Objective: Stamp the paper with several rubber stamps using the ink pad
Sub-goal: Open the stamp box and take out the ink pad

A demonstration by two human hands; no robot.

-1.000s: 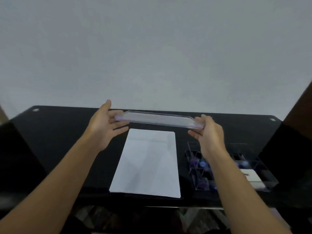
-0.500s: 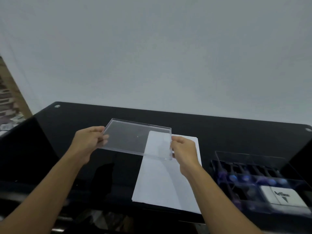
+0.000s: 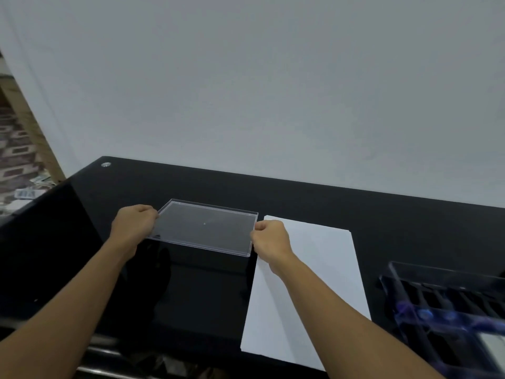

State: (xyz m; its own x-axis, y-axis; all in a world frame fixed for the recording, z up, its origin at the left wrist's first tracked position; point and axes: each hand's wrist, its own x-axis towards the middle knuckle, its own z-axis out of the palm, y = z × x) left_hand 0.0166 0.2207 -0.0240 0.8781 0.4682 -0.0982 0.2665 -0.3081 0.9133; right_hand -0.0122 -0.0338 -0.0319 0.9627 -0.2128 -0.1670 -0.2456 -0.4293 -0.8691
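Observation:
A clear plastic lid (image 3: 205, 227) hangs flat and low over the black table (image 3: 328, 203), to the left of the white paper (image 3: 308, 283). My left hand (image 3: 134, 228) grips its left edge and my right hand (image 3: 270, 242) pinches its right edge. The open clear stamp case (image 3: 448, 310) stands at the right, with dark compartments and blue-topped stamps inside. A pale ink pad (image 3: 494, 344) shows at the case's near right corner, cut off by the frame edge.
A white wall rises behind the table. The table's left edge (image 3: 49, 192) drops to a patterned floor (image 3: 16, 149). Bare black tabletop lies under and in front of the lid.
Both hands have carried the lid leftward and down, off the paper and onto the left side of the table. The view has swung left.

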